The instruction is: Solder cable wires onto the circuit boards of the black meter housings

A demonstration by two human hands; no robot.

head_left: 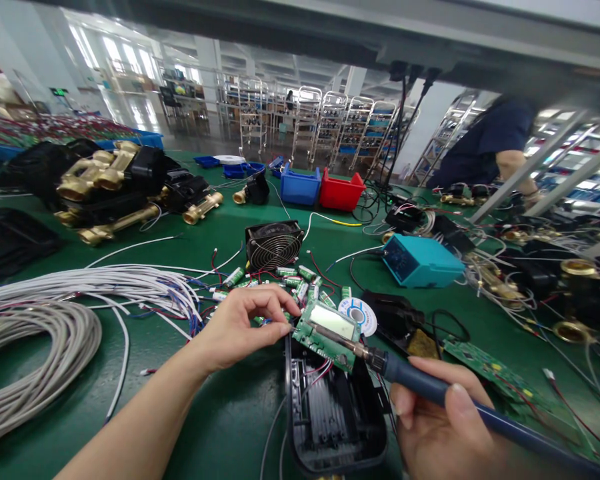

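A green circuit board (pixel 330 333) with a small display rests tilted on an open black plastic housing (pixel 335 420). My left hand (pixel 240 327) pinches something thin at the board's left edge, fingers pressed together. My right hand (pixel 440 427) grips a blue-handled soldering iron (pixel 425 385), whose metal tip reaches the board's left edge by my left fingertips. Red wires run from the board into the housing.
Bundles of grey wire (pixel 45 327) lie at left, with brass valve assemblies (pixel 105 187) behind. A small fan (pixel 274 244), several green cylindrical cells (pixel 293 277), a solder reel (pixel 359 313), a teal soldering station (pixel 420 261), blue and red bins (pixel 320 188). Another person (pixel 500 143) works at far right.
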